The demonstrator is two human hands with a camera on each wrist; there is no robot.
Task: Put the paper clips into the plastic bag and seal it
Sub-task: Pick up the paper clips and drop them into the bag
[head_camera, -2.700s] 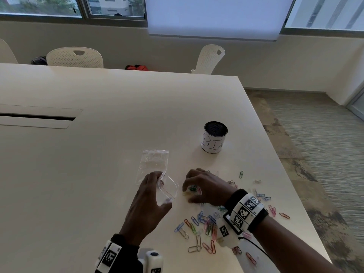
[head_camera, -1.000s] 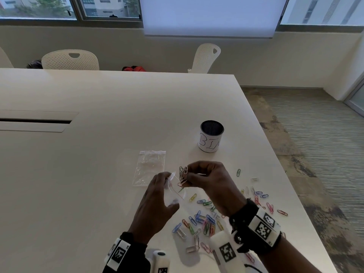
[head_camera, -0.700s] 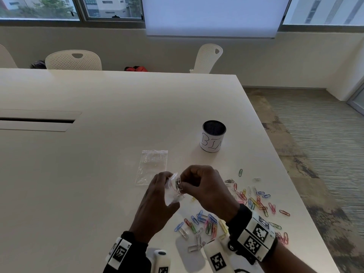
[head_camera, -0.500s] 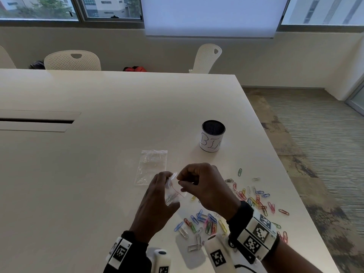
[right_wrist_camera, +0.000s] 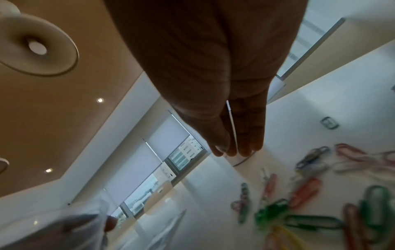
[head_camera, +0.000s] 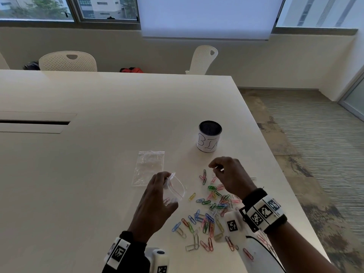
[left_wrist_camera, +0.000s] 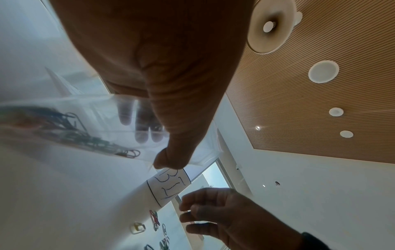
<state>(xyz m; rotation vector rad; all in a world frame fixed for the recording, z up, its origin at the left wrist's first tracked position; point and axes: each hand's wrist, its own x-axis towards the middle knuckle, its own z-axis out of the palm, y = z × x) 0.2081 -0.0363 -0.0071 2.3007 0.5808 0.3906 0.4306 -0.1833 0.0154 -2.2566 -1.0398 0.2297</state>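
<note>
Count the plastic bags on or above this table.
2: one plastic bag lies flat left of the bin, untouched; the other plastic bag is held open in the left hand.

We sit at a broad cream table with a long dark slot set into its left part. Beyond its far edge we see two white perforated chairs, one turned sideways, and a red bundle on the floor by the beige wall. Windows run along the top, a pale roller blind drawn in the middle. At right lies striped grey carpet (worn in patches). Overhead, a slatted wooden ceiling carries round recessed lights.
</note>
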